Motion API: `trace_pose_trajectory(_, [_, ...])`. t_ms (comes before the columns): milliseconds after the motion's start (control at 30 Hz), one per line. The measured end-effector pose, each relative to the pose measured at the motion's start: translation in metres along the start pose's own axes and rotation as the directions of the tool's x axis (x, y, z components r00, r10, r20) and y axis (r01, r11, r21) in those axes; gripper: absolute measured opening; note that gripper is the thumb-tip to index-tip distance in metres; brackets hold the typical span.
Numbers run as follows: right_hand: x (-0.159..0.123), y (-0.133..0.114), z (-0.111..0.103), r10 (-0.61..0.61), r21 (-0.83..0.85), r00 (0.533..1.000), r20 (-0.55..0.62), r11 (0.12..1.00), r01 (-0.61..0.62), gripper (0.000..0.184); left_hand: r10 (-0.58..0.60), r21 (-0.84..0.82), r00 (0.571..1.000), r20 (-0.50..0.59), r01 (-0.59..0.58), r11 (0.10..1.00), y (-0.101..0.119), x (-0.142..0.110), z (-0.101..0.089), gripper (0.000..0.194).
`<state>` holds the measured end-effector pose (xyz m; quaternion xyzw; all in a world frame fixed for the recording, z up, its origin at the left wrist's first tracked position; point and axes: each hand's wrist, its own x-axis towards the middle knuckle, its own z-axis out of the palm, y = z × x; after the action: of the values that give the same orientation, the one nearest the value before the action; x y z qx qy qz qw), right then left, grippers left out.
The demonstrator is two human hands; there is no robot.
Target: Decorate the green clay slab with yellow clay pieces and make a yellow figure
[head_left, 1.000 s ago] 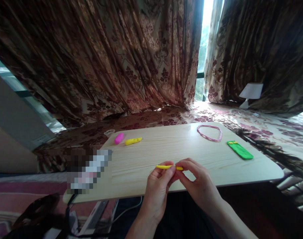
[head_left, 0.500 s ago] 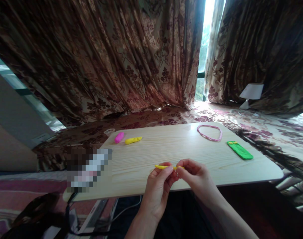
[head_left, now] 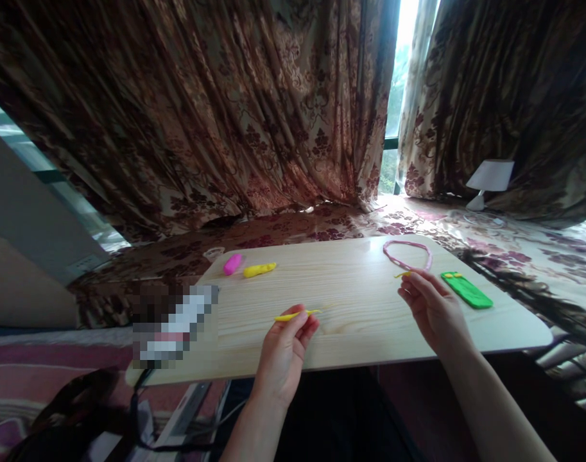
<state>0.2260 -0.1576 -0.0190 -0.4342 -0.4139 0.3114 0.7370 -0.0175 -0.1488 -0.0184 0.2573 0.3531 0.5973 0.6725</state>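
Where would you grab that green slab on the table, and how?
I'd pinch the green slab across its narrow middle, fingers coming from above onto both long edges: it lies flat and long, and this probably spares the yellow bits at its far end.

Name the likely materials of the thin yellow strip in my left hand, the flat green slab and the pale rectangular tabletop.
Yellow strip: probably modelling clay, matte; its end tapers to a wispy tail.
Green slab: likely clay too, matte, with soft rounded edges.
Tabletop: wood or wood-look laminate, faint sheen; grain lines show.
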Motion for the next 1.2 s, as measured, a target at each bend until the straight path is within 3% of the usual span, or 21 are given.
trace_pose_trajectory(200, [-0.005,0.02,0.022,-0.018,-0.342,0.97,0.241,0.934,0.102,0.015,0.078,0.116,0.997,0.008,-0.079,0.99,0.001,-0.001,0.005,0.023])
trace_pose_trajectory(333, [-0.015,0.015,0.031,0.008,-0.426,0.944,0.331,0.894,0.142,0.022,0.113,0.179,0.994,0.008,-0.113,0.977,0.003,-0.006,0.008,0.029])
trace_pose_trajectory(500, [-0.043,-0.006,0.047,0.077,-0.377,0.935,0.346,0.924,0.064,0.024,0.07,0.154,0.995,0.069,-0.08,0.985,0.001,-0.013,0.014,0.029])
trace_pose_trajectory(633, [-0.064,-0.005,0.068,0.18,-0.273,0.893,0.414,0.96,-0.067,0.023,0.042,0.134,0.994,0.105,-0.056,0.989,-0.003,-0.018,0.017,0.026])
trace_pose_trajectory(700, [-0.067,-0.002,0.075,0.179,-0.224,0.903,0.39,0.97,-0.096,0.022,0.047,0.149,0.994,0.102,-0.061,0.987,-0.003,-0.02,0.018,0.026])
trace_pose_trajectory(833, [-0.064,-0.003,0.079,0.127,-0.157,0.942,0.311,0.984,-0.081,0.019,0.056,0.184,0.994,0.094,-0.073,0.98,-0.004,-0.021,0.017,0.026])
trace_pose_trajectory(1033, [-0.066,-0.011,0.078,0.057,-0.139,0.935,0.349,0.99,-0.009,0.012,0.025,0.154,0.994,0.111,-0.042,0.987,-0.006,-0.021,0.019,0.026])
trace_pose_trajectory(1200, [-0.067,-0.006,0.08,0.032,-0.138,0.95,0.31,0.99,0.012,0.01,-0.016,0.099,0.992,0.125,0.004,0.995,-0.006,-0.023,0.02,0.022])
